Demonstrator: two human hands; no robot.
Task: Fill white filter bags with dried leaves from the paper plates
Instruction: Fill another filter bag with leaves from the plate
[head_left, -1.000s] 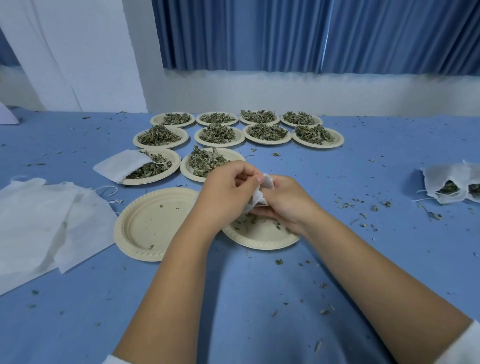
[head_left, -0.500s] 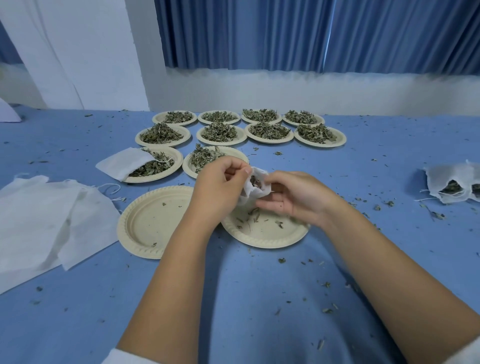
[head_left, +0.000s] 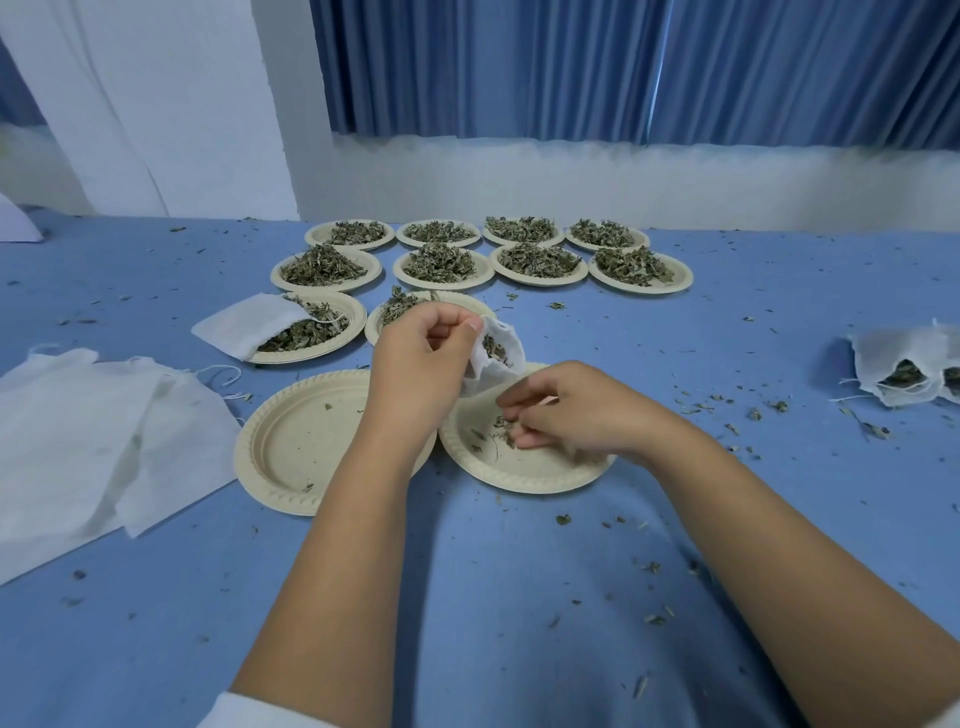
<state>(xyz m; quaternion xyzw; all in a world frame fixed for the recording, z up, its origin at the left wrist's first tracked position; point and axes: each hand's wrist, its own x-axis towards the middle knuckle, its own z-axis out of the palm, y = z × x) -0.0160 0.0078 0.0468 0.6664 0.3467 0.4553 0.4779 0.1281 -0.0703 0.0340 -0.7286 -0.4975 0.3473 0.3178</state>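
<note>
My left hand pinches the rim of a small white filter bag, held open above a nearly bare paper plate; dark leaves show inside the bag. My right hand is low over that plate, fingers curled round a few dried leaves. A second near plate at the left holds only crumbs. Behind, several paper plates carry heaps of dried leaves, and another white bag lies across the plate at the left.
A pile of flat white bags lies at the left on the blue table. Filled bags sit at the right edge. Leaf crumbs are scattered over the table. A white wall and blue curtain stand behind.
My right hand has let go of the bag and dropped to the plate, gathering leaves. My left hand still holds the bag, now opened wider and slightly higher.
</note>
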